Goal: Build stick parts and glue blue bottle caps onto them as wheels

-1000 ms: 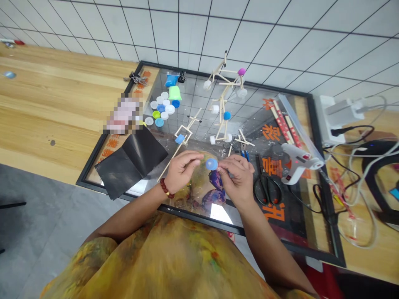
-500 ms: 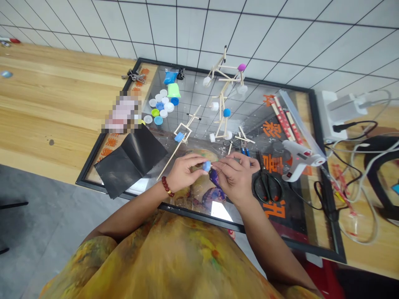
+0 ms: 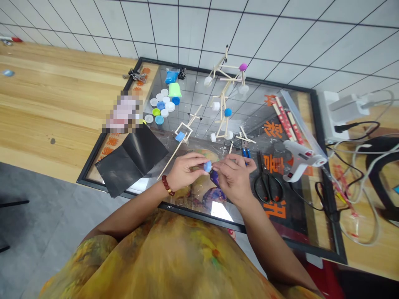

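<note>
Over the near edge of the glass panel, my left hand (image 3: 188,169) pinches a small light-blue rounded piece (image 3: 207,167) between thumb and fingertips. Whether it is a bottle cap or clay does not show. My right hand (image 3: 233,174) is closed at the piece's right side, its fingertips pinching something tiny and pale that the fingers mostly hide. Just beyond my left hand lies a flat stick frame (image 3: 187,129) with a blue block on it and a long stick. Black scissors (image 3: 267,187) and blue-handled pliers (image 3: 246,152) lie right of my right hand.
Stick figures with round caps (image 3: 222,104) stand at the back. Several bottle caps (image 3: 160,106) and clay packs (image 3: 175,90) lie left of them. Black sheet (image 3: 131,160) is at the left. A white glue gun (image 3: 301,162), red-white sticks (image 3: 284,118) and cables (image 3: 358,199) are right.
My two hands stay at the blue piece, with only slight finger movement on the right. The whole view has shifted a few pixels; the other things lie as before.
</note>
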`<state>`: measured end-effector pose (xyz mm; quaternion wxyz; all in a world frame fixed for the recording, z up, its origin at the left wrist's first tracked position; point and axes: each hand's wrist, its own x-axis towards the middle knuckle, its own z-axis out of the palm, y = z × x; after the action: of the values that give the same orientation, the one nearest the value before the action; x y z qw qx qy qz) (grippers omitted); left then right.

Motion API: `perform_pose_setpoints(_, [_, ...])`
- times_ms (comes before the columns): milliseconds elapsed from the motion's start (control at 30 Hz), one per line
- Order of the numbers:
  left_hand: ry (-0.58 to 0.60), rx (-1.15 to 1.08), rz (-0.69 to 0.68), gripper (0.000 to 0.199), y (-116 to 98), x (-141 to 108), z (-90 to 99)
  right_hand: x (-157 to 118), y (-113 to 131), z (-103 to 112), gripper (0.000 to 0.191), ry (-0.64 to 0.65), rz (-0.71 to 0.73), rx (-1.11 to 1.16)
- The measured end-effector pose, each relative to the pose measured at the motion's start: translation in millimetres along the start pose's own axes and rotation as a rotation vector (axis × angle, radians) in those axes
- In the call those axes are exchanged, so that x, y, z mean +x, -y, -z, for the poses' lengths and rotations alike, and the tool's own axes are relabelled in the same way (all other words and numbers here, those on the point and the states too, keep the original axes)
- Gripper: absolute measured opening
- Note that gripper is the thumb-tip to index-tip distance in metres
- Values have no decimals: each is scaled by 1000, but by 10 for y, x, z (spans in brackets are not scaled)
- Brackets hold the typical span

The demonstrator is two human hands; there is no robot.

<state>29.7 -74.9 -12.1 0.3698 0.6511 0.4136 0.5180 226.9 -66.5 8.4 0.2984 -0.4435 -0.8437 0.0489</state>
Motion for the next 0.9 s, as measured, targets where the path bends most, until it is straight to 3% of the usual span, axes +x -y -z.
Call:
perform_pose_setpoints(233, [5, -51, 153, 33, 17, -38, -32, -7, -14, -2, 17, -83, 22, -21])
perform_pose_setpoints(567, [43, 0, 19, 28, 29, -14, 10, 6, 4, 35, 24, 77, -80, 101])
perform_pose_setpoints(767, [12, -22, 141, 33, -51, -10, -11, -3, 20, 47, 22, -11, -61, 44])
perform_pose_setpoints(900, [33, -50, 141, 34, -33, -18, -12, -1, 10, 52, 23, -38, -5, 57])
